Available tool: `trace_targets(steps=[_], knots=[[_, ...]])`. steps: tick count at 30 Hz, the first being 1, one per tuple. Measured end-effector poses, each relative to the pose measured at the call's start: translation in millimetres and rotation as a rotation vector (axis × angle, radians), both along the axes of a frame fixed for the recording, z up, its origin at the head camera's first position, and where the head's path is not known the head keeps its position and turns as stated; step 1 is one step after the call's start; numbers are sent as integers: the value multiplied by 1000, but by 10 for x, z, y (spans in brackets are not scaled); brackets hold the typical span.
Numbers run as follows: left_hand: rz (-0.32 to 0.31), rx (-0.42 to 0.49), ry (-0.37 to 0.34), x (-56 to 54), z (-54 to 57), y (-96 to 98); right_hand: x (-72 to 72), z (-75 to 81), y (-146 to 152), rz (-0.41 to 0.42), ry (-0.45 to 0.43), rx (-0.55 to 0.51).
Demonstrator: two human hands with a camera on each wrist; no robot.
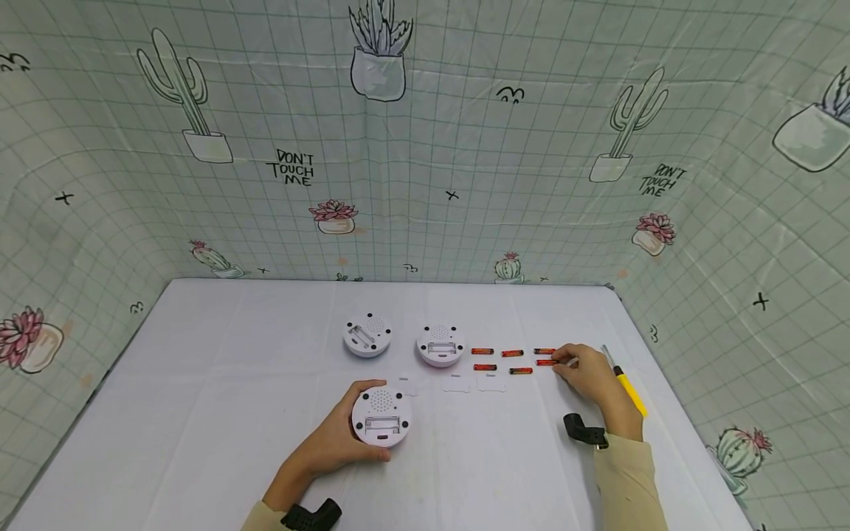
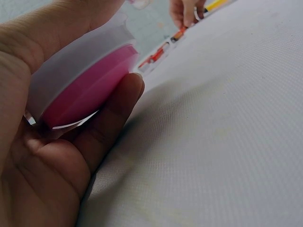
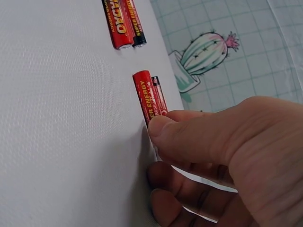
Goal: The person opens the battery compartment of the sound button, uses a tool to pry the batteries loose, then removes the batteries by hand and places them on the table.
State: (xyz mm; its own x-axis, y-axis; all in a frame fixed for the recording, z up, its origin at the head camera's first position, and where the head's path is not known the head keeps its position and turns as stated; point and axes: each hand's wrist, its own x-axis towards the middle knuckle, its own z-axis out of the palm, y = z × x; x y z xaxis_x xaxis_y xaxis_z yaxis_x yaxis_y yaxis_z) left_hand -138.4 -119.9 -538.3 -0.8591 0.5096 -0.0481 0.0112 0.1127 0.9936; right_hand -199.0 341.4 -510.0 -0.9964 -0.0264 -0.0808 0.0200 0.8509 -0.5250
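Note:
My left hand [image 1: 339,435] grips a round white device [image 1: 381,397] by its sides, its open battery compartment facing up. In the left wrist view the thumb and fingers curl round the device, whose other side shows a pink band [image 2: 90,90]. On the right, my right hand [image 1: 587,372] pinches a red and black battery [image 3: 146,92] between thumb and finger, close over the table. Another battery [image 3: 159,90] lies right beside it. Further batteries [image 1: 482,351] lie in two rows to the left of this hand.
Two more round white devices [image 1: 367,324] [image 1: 440,333] sit behind, compartments upward. Several small clear pieces [image 1: 491,385] lie in front of the batteries. A screwdriver [image 1: 631,391] with a yellow handle lies beside the right wrist. Patterned cloth [image 1: 425,147] rises behind the white table [image 1: 219,442].

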Motion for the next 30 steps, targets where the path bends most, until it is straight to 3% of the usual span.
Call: trace_targets(steps=[11, 21, 26, 30], knots=[[-1, 12, -18, 16, 9, 2, 17, 5, 26, 2, 45, 8], [10, 20, -8, 9, -3, -5, 94, 301, -65, 29, 153, -6], [21, 92, 57, 25, 6, -3, 166, 438, -267, 66, 243, -59], [22, 142, 93, 42, -1, -4, 238, 429, -648, 171, 310, -138]])
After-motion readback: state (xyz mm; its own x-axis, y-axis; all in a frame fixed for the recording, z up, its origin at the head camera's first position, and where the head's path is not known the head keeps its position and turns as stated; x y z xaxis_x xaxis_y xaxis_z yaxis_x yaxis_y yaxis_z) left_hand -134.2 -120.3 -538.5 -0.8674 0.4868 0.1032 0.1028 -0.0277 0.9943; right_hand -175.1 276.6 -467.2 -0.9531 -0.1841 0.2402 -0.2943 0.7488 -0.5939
